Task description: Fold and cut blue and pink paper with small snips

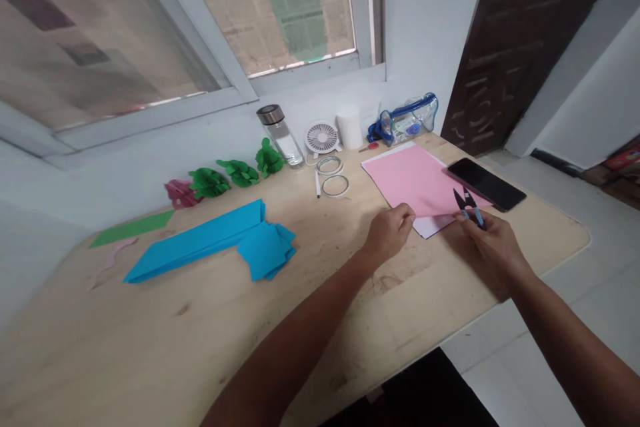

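Note:
A pink sheet of paper [407, 177] lies over white sheets [429, 225] at the right of the table. My left hand [389, 233] is closed on its near left corner, lifting that edge slightly. In my right hand [493, 243] is a pair of thread snips [470, 207], black blades pointing up and away, blue handles in the fingers. The thumb and index finger of that hand also meet the pink sheet's near edge. A black phone [486, 183] lies against the sheet's right side, just beyond the snips.
Folded blue paper [200, 240] and cut blue pieces [265, 253] lie left of centre. Green paper shapes [210, 181], a glass bottle [283, 137], a small fan [323, 139], a white roll [349, 130] and a clear pouch [410, 119] line the wall. Wire coils [335, 185] lie mid-table.

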### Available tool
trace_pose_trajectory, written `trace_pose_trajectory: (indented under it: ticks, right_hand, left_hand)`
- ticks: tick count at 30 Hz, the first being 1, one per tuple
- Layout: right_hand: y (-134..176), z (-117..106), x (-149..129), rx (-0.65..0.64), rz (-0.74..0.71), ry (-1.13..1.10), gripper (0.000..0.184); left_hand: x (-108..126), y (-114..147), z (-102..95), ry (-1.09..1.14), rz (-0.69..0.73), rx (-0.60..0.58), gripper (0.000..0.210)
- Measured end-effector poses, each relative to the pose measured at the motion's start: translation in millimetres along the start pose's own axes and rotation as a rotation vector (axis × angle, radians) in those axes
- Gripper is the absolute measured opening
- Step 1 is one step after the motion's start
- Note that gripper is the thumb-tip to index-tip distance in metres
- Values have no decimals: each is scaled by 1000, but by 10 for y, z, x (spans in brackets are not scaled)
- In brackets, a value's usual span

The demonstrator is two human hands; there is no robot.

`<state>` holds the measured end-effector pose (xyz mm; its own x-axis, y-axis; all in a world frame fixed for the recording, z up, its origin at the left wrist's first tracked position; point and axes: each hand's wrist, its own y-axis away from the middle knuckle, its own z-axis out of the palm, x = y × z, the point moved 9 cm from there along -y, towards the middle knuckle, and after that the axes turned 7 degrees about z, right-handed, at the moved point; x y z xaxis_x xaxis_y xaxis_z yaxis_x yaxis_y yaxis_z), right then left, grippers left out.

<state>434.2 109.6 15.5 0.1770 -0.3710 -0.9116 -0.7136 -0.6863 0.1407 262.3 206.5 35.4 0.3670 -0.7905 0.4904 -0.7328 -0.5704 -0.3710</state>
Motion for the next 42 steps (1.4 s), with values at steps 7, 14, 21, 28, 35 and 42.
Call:
trace_pose_trajectory:
  ticks: [7, 14, 21, 28, 35, 42]
  right_hand:
    - [368, 70, -102, -46, -90, -41, 32]
    - [848, 284, -87, -116, -56, -122, 40]
    - [1101, 646, -13, -389, 56, -168, 51]
    - [1099, 843, 30, -506, 82, -152, 53]
    - [1215, 1282, -206, -801, 57, -99, 50]
    - [1276, 1536, -216, -891, 11, 45, 29]
  left_hand:
    - [39, 862, -698, 115, -165, 118, 21]
    - [450, 2137, -1016, 414, -403, 162, 18]
    - [493, 2686, -825, 736, -712, 385, 27]
    - [246, 2797, -874, 817, -758, 512, 27]
    - [271, 2931, -919, 788, -754, 479, 23]
    - [327, 3519, -1045, 478, -967, 753, 24]
